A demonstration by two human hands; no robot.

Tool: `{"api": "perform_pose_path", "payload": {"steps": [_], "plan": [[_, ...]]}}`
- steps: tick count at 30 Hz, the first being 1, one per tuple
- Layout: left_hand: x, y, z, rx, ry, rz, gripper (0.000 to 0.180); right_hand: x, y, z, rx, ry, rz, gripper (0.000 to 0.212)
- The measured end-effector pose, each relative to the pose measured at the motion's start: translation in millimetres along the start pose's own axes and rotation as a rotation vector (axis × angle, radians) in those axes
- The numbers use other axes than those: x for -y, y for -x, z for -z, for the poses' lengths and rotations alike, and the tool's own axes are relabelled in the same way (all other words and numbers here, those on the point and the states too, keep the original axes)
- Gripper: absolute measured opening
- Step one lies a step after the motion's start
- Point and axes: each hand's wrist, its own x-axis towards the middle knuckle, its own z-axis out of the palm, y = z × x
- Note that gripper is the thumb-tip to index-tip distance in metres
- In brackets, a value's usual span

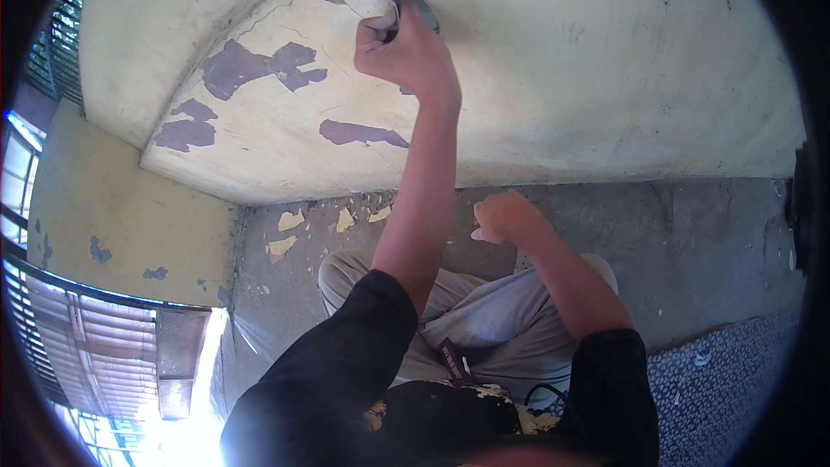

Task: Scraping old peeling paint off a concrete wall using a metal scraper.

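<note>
A flat grey piece (426, 14) is held by the left grip (418, 54) against the cream wall (605, 60), which is marked by irregular purple patches (235, 67). The right grip (507, 216) is curled above the grey floor (692, 225), where paint flakes (281, 247) are scattered.

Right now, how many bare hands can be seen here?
2: the left hand, at the wall, holding a dark flat piece; the right hand, near the grey trousers. I see no others.
</note>
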Motion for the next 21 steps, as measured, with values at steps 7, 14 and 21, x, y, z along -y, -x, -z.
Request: {"api": "perform_pose_path", "payload": {"steps": [7, 14, 21], "plan": [[-27.1, -13.6, -0.6, 0.058, 0.159, 0.343, 0.036, -0.2, -3.5, -1.7, -0.002, -0.027, -0.025, 0.046], [-31.8, -24.1, 22.3, 0.285, -0.210, 0.249, 0.042, 1.0, 11.1, 5.4, -0.025, -0.026, -0.005, 0.046], [-28.3, -42.6, 26.9, 0.464, -0.471, 0.001, 0.051, 5.1, 12.1, 10.6, 0.016, -0.011, -0.029, 0.047]]}}
